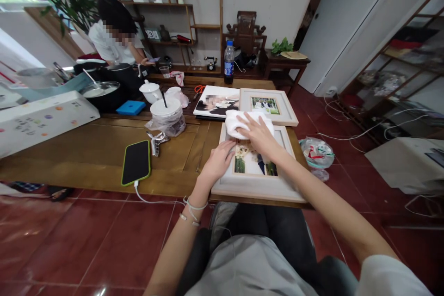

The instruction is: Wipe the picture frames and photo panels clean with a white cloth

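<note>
A framed photo (222,187) with a pale wooden border lies flat at the table's near right edge. My right hand (257,134) presses a folded white cloth (231,122) onto the upper part of this frame, its fingers spread over the cloth. On the frame's left side rests my left hand (218,161), fingers stretched toward the photo; its thumb is hard to see. Just behind lies a second framed photo (265,105). To the left of that one sits a picture with a white upper area (217,101), lying on something dark.
Left on the wooden table (173,166) are a charging phone (136,163), a lidded cup with a straw (167,111), a blue box (131,107) and a white teapot (150,91). A bottle (229,64) stands behind the frames. Across the table sits a person (113,46).
</note>
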`<state>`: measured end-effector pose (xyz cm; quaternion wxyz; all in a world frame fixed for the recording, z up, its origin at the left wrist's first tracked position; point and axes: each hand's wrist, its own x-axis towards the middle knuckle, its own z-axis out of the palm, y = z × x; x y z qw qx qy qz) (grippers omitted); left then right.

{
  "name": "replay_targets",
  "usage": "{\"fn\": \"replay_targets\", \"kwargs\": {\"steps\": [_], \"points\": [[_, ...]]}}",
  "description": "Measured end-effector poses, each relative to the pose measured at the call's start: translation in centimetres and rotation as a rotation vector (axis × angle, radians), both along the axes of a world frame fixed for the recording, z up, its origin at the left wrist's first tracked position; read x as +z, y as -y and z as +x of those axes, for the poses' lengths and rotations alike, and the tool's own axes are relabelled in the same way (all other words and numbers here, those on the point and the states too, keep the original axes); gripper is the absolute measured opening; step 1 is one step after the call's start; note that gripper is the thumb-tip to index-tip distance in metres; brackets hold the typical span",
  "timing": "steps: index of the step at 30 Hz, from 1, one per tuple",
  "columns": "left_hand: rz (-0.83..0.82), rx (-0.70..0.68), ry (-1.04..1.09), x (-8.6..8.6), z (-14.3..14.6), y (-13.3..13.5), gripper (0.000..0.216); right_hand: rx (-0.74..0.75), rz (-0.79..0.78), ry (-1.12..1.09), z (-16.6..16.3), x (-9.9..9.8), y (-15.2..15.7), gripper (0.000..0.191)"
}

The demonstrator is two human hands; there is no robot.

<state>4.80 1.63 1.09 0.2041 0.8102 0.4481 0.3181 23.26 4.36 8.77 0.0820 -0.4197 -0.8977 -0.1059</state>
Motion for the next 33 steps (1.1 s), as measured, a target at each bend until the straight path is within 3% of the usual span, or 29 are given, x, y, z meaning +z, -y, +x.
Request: {"fn": "replay_targets", "kwargs": {"steps": [4, 9, 16, 21, 25, 33], "points": [[-0.017, -0.001, -0.018, 0.2, 0.0, 0.0, 0.031, 0.043, -0.154, 0.064, -0.9, -1.6, 0.0, 0.067], [-0.016, -0.042, 0.003, 0.2, -0.1, -0.1, 0.034, -0.014, -0.198, 0.077, 0.3, -0.9, 0.5, 0.064], [-0.039, -0.017, 0.019, -0.1, 0.0, -0.2, 0.038, -0.223, -0.251, 0.142, 6.2, 0.9, 1.3, 0.059], [-0.05, -0.018, 0.044, 0.0, 0.0, -0.1, 0.038, -0.308, -0.195, 0.167, 9.6, 1.5, 2.8, 0.059], [-0.047, -0.01, 0.057, 0.1, 0.0, -0.1, 0.038, -0.29, -0.212, 0.144, 9.5, 1.8, 5.8, 0.061], [0.007, 0.011, 0.098, 0.5, 0.0, 0.5, 0.038, -0.117, -0.494, 0.013, 6.9, 2.9, 15.7, 0.062]]}}
